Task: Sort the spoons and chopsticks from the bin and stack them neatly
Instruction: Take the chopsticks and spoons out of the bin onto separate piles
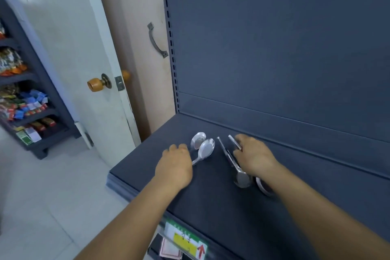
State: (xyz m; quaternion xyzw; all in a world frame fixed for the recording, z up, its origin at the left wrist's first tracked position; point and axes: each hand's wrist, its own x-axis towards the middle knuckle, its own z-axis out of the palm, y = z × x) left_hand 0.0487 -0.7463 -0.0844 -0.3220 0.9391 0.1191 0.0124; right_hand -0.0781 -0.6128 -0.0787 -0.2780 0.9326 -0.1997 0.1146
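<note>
Two spoons [202,147] beside left hand [174,168]

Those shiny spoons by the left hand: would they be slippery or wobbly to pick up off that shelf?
Probably a little. The spoons look like polished metal, so likely stiff and slick. Their rounded bowls may rock when nudged on the flat shelf. The left hand rests over their handles.

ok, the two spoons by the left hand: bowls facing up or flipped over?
Up. Both spoons lie flat on the shelf, their hollow sides showing, bowls away from the left hand, which covers the handles.
</note>
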